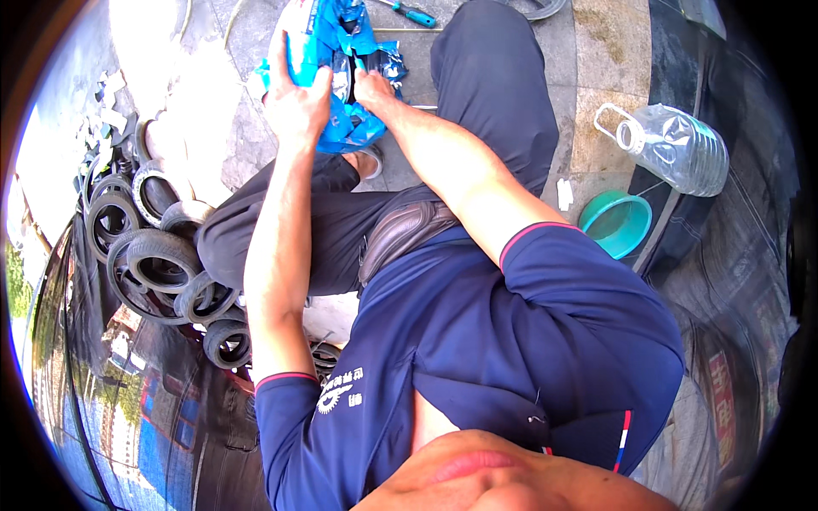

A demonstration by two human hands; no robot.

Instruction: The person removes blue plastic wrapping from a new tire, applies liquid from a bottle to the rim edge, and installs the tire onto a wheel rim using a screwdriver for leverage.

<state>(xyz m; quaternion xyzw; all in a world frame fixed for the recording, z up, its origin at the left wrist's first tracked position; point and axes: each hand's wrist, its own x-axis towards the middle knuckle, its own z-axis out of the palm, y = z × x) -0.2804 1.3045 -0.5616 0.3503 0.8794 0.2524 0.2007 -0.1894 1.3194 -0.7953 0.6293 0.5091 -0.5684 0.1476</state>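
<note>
A floor of grey and tan tiles (601, 43) runs under the scene, brightly lit toward the left, with a heap of black tyres (162, 260) on that side. The blue wrapping (308, 47), torn and crumpled around something dark, is at the far end of both outstretched arms, between and just beyond the wrists. The left hand (298, 102) rests against its near left side, index finger and thumb spread; whether the hidden fingers grip it, I cannot tell. The right hand (373, 88), slightly apart from the left, is at the torn opening on the other side, its fingers curled around something narrow and pale that is too small to make out. A teal-handled tool (415, 15) lies just beyond.

Well to the right, a clear plastic jug (686, 153) lies on its side, its handle and mouth toward the person; any contents cannot be told. Near it is a green basin (629, 226), its inner wall visible; whether it holds water is unclear.
</note>
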